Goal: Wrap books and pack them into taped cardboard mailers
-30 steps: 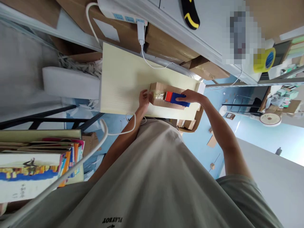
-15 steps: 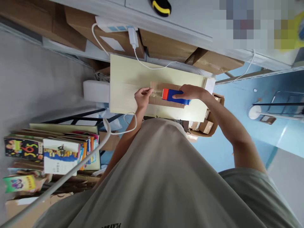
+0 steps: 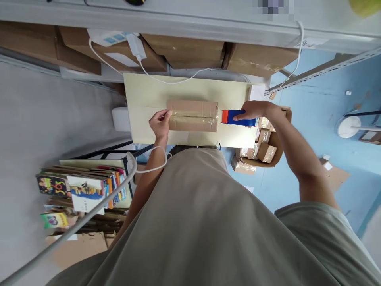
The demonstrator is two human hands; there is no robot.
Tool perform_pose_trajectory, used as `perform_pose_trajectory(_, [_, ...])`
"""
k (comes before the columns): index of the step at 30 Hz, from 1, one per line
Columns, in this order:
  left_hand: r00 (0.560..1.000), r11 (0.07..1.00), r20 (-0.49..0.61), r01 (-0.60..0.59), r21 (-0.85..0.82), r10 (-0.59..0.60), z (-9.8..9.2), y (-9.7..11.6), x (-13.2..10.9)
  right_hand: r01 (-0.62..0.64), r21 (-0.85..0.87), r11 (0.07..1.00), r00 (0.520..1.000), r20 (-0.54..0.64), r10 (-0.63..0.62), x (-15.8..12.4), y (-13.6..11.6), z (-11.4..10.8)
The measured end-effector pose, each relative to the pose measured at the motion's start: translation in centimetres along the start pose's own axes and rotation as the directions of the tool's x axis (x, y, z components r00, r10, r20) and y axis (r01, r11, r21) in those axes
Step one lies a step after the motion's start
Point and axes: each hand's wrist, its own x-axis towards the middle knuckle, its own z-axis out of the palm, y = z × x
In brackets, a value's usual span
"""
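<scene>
A small cardboard box [image 3: 193, 108] lies flat on the pale yellow board, with a strip of clear tape [image 3: 190, 116] running lengthwise over its top. At the box's left end my left hand [image 3: 160, 122] is closed, thumb and fingertips pinching its edge. My right hand [image 3: 255, 112] wraps round a blue tape dispenser [image 3: 232, 116] with an orange front. The dispenser is just past the box's right end, a small gap apart from it. Whether tape still links dispenser and box cannot be made out.
The pale board [image 3: 149, 89] forms the work surface. Behind it, large cartons [image 3: 184, 49] stand under a grey shelf [image 3: 193, 24], with a white cable [image 3: 175, 82] trailing across. Right of the board sits an open carton [image 3: 278, 153] of small boxes. Books [image 3: 86, 190] fill the lower left.
My right hand has moved the tape dispenser rightward, from over the box to beyond its right end. Tape now covers the box's top along its length. My left hand stays at the left end.
</scene>
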Motion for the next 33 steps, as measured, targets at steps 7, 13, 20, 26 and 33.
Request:
perform_pose_trajectory(7, [0.999, 0.998, -0.023, -0.033, 0.06, 0.034, -0.1, -0.1, 0.1, -0.107, 0.026, 0.994, 0.968, -0.227, 0.11, 2.7, -2.2, 3.9])
perform_pose_trajectory(13, [0.998, 0.995, -0.036, -0.042, 0.094, 0.046, 0.5, -0.1, 0.4, -0.208, 0.243, 0.947, 0.789, -0.53, 0.31, 4.3, -3.0, 10.1])
perform_pose_trajectory(20, [0.989, 0.978, -0.039, -0.138, 0.155, 0.145, 0.9, 0.2, -0.2, 0.381, 0.667, 0.64, 0.622, -0.697, 0.357, 6.8, -5.7, 14.1])
perform_pose_trajectory(26, [0.972, 0.968, 0.131, -0.212, 0.133, 0.195, 0.2, 1.8, -1.2, 0.509, 0.685, 0.522, 0.562, -0.723, 0.401, 8.3, -7.1, 14.7])
perform_pose_trajectory(33, [0.936, 0.956, 0.208, -0.258, -0.136, 0.283, -0.9, 0.8, -3.7, 0.729, 0.563, 0.39, 0.397, -0.811, 0.429, 5.6, -6.2, 16.7])
